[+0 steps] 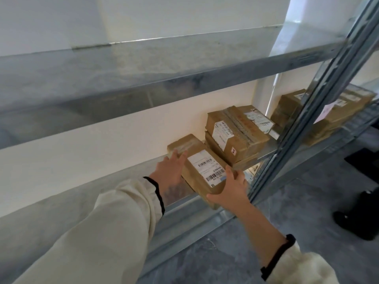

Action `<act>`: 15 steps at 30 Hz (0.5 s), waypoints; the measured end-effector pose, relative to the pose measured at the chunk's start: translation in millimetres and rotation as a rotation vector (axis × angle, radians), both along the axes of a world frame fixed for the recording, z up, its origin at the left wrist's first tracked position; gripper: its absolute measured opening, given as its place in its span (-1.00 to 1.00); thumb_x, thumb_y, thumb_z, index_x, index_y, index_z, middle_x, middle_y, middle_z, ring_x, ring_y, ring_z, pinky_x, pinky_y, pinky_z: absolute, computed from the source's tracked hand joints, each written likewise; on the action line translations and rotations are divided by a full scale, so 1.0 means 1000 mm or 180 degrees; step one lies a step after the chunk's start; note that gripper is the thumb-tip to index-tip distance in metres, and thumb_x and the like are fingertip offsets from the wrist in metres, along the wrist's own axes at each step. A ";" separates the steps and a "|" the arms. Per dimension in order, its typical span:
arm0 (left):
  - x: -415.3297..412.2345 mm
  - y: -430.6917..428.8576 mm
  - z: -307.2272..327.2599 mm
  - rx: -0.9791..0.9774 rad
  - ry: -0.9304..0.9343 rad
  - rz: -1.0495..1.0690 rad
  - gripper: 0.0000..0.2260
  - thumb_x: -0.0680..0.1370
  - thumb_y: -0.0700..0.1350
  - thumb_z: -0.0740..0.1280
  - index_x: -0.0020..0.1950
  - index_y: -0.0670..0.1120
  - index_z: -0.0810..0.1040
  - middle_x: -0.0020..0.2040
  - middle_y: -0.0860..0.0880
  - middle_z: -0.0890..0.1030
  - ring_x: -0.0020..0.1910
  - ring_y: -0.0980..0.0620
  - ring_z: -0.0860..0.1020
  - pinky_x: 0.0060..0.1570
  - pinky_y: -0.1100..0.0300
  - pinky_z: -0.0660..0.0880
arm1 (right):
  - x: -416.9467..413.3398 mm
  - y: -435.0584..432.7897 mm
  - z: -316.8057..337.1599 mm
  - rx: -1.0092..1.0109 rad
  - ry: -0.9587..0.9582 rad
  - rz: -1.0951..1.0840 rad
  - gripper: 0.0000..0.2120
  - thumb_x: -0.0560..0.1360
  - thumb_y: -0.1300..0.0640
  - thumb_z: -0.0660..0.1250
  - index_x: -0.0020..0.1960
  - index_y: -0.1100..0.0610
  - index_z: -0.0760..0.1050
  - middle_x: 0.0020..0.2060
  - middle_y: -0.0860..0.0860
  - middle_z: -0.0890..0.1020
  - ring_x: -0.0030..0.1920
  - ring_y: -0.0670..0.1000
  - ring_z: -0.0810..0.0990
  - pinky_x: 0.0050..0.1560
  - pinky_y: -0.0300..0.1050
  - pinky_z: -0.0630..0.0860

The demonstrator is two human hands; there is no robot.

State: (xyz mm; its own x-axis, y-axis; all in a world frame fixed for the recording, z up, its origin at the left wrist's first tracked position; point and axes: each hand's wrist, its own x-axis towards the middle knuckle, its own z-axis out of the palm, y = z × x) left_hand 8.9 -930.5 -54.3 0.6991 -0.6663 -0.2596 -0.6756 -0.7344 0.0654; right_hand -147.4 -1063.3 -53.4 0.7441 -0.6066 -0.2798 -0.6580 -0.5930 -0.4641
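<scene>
Your tan-brown rectangular cardboard parcel [193, 181] bore a white paper label [205, 165] printed with black barcode stripes and tinged pale blue at one corner. The stacked brown cardboard boxes [240, 144] carried white labels with black print. Your cream fabric sleeves [112, 222] ended in black cuff bands. The galvanised steel shelf board [123, 68] was mottled silver-grey, the stone-look floor [297, 201] veined dark grey, and the plain wall [102, 136] cream.

No text can be read — the white shipping label [207, 168] on the front parcel [192, 181] shows barcodes and blurred print, the labels [222, 133] on the stacked parcels [244, 140] likewise.
</scene>
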 end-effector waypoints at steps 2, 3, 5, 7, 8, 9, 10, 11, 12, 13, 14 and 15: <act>0.009 0.011 0.005 -0.0111 0.0035 0.0064 -0.12 0.49 -0.04 0.40 0.55 0.07 -0.20 0.56 -0.15 -0.09 0.44 -0.27 0.19 0.24 -0.09 0.39 | -0.009 -0.002 -0.001 0.0020 -0.0066 0.0193 0.04 0.30 -0.14 0.49 0.52 -0.02 -0.13 0.44 0.08 -0.07 0.44 0.15 0.00 0.37 0.08 0.24; 0.014 0.018 0.007 -0.0186 0.0050 0.0119 -0.10 0.47 0.00 0.42 0.55 0.08 -0.20 0.56 -0.13 -0.10 0.45 -0.26 0.18 0.26 -0.10 0.37 | -0.013 -0.004 -0.001 0.0026 -0.0113 0.0326 0.04 0.29 -0.14 0.50 0.52 -0.03 -0.11 0.44 0.06 -0.08 0.45 0.13 -0.02 0.39 0.06 0.23; 0.022 0.036 0.012 -0.0357 0.0154 0.0204 -0.04 0.42 0.06 0.46 0.55 0.09 -0.19 0.57 -0.11 -0.08 0.45 -0.24 0.19 0.30 -0.10 0.34 | -0.023 -0.006 0.003 0.0070 -0.0254 0.0611 0.03 0.26 -0.14 0.51 0.51 -0.03 -0.06 0.45 0.00 -0.09 0.45 0.07 -0.03 0.41 0.00 0.19; 0.027 0.060 0.016 -0.0546 0.0347 0.0147 0.01 0.38 0.10 0.49 0.55 0.10 -0.20 0.56 -0.07 0.01 0.43 -0.18 0.26 0.30 -0.04 0.35 | -0.032 -0.010 0.010 0.0095 -0.0359 0.0896 0.03 0.23 -0.16 0.53 0.50 -0.04 -0.01 0.43 -0.08 -0.10 0.44 0.03 -0.03 0.41 -0.04 0.17; 0.027 0.074 0.019 -0.0637 0.0445 0.0076 0.04 0.36 0.14 0.50 0.54 0.11 -0.21 0.54 -0.05 0.07 0.41 -0.13 0.30 0.28 0.00 0.37 | -0.035 -0.010 0.015 0.0077 -0.0384 0.1054 0.03 0.21 -0.17 0.53 0.49 -0.06 0.00 0.42 -0.12 -0.11 0.44 0.02 -0.03 0.42 -0.04 0.16; 0.024 0.087 0.022 -0.0709 0.0506 0.0012 0.06 0.34 0.19 0.50 0.53 0.13 -0.24 0.52 -0.03 0.13 0.38 -0.09 0.35 0.26 0.03 0.40 | -0.037 -0.010 0.021 0.0039 -0.0401 0.1217 0.04 0.20 -0.19 0.53 0.49 -0.07 0.00 0.42 -0.15 -0.12 0.45 0.02 -0.03 0.43 -0.05 0.16; 0.021 0.100 0.026 -0.0760 0.0521 -0.0005 0.07 0.32 0.24 0.48 0.52 0.16 -0.26 0.50 -0.01 0.19 0.34 -0.06 0.38 0.24 0.05 0.41 | -0.037 -0.009 0.026 -0.0005 -0.0417 0.1373 0.04 0.20 -0.20 0.53 0.49 -0.08 -0.01 0.42 -0.16 -0.14 0.45 0.01 -0.04 0.45 -0.06 0.15; 0.015 0.113 0.029 -0.0812 0.0519 0.0024 0.07 0.32 0.26 0.47 0.51 0.18 -0.27 0.49 -0.01 0.22 0.32 -0.04 0.40 0.23 0.07 0.42 | -0.037 -0.007 0.032 -0.0052 -0.0441 0.1520 0.04 0.20 -0.20 0.53 0.49 -0.09 -0.01 0.42 -0.16 -0.15 0.45 0.00 -0.04 0.46 -0.09 0.13; 0.009 0.126 0.032 -0.0862 0.0508 0.0085 0.06 0.33 0.26 0.46 0.51 0.19 -0.28 0.47 -0.02 0.25 0.30 -0.03 0.41 0.23 0.08 0.43 | -0.035 -0.004 0.038 -0.0115 -0.0459 0.1670 0.04 0.20 -0.21 0.52 0.48 -0.09 -0.02 0.42 -0.15 -0.16 0.46 -0.02 -0.05 0.45 -0.15 0.09; 0.001 0.140 0.035 -0.0942 0.0464 0.0150 0.04 0.34 0.25 0.46 0.50 0.20 -0.28 0.47 -0.02 0.26 0.29 -0.03 0.41 0.23 0.09 0.42 | -0.034 0.001 0.044 -0.0196 -0.0469 0.1826 0.04 0.21 -0.21 0.52 0.48 -0.09 -0.03 0.42 -0.15 -0.17 0.45 -0.04 -0.06 0.42 -0.22 0.05; -0.006 0.154 0.039 -0.1006 0.0412 0.0251 0.04 0.35 0.23 0.46 0.49 0.21 -0.28 0.46 -0.02 0.27 0.28 -0.02 0.42 0.24 0.11 0.42 | -0.031 0.008 0.049 -0.0274 -0.0469 0.1979 0.04 0.22 -0.22 0.51 0.49 -0.10 -0.04 0.42 -0.15 -0.18 0.45 -0.06 -0.06 0.38 -0.28 0.02; -0.014 0.170 0.044 -0.1079 0.0370 0.0374 0.03 0.35 0.22 0.47 0.49 0.22 -0.28 0.45 -0.01 0.28 0.27 0.00 0.42 0.24 0.13 0.41 | -0.028 0.017 0.054 -0.0311 -0.0455 0.2113 0.04 0.23 -0.22 0.51 0.49 -0.10 -0.06 0.41 -0.16 -0.19 0.44 -0.09 -0.05 0.35 -0.32 0.00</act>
